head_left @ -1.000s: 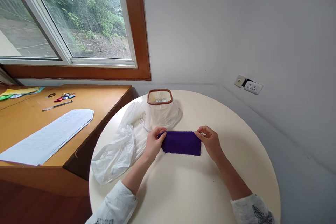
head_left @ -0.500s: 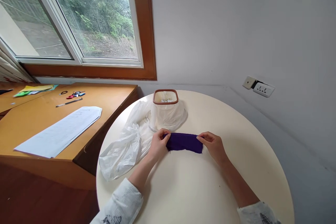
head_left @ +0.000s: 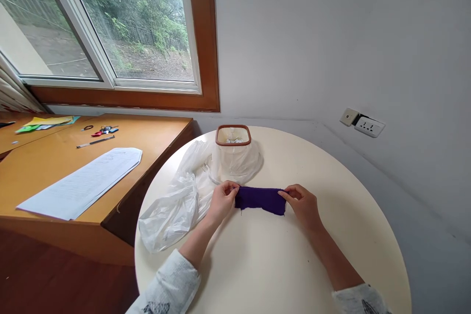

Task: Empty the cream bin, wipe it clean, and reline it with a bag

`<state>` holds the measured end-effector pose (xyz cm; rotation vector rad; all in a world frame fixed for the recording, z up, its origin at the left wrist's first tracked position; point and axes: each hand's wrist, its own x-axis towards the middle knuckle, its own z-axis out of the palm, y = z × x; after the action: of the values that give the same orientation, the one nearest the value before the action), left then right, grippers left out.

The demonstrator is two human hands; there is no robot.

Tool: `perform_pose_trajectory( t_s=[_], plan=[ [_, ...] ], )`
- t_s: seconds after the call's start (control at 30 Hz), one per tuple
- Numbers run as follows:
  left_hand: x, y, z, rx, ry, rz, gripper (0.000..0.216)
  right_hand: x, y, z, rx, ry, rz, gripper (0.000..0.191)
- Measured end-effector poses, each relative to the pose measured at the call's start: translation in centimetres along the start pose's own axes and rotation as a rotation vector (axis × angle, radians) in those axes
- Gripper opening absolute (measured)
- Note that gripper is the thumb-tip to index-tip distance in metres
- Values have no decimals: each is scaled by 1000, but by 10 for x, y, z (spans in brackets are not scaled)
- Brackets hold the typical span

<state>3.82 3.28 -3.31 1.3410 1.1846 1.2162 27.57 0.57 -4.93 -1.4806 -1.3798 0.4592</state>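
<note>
A strip of purple cloth point(head_left: 260, 199) with a ragged, fraying lower edge is stretched between my two hands above the round table. My left hand point(head_left: 223, 201) pinches its upper left corner between thumb and fingers. At the other end, my right hand point(head_left: 303, 203) pinches the upper right corner the same way. The cloth's top edge runs nearly straight, and its lower edge hangs free. Just beyond it stands a small bin point(head_left: 233, 144) with a brown rim and a white plastic bag around it; some crumpled whitish stuff shows inside.
The loose part of the plastic bag point(head_left: 172, 216) spreads over the left side of the round cream table point(head_left: 257, 270). On the left, a wooden desk point(head_left: 154, 130) bears papers point(head_left: 84, 184), a pen point(head_left: 95, 142) and keys point(head_left: 105, 131). A wall socket point(head_left: 370, 126) is at right.
My right hand has shifted slightly to the right, and the cloth looks a little more drawn out. Both hands still pinch it. The bin and bag stay put.
</note>
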Motion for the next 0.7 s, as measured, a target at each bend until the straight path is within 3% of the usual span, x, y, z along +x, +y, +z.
perform_pose_trajectory(
  t_s=[0.4, 0.5, 0.6, 0.7],
  plan=[
    [-2, 7, -3, 15, 61, 200, 9, -2, -13, -8, -68, 59, -250, 20],
    [-5, 13, -4, 19, 61, 271, 7, -1, -17, -11, -96, 15, -307, 16],
    [-8, 17, -3, 38, 37, 353, 6, 1, -17, -14, -138, -53, -330, 26],
    [-8, 18, -2, 41, 28, 404, 7, 2, -15, -15, -150, -115, -355, 16]
  ],
)
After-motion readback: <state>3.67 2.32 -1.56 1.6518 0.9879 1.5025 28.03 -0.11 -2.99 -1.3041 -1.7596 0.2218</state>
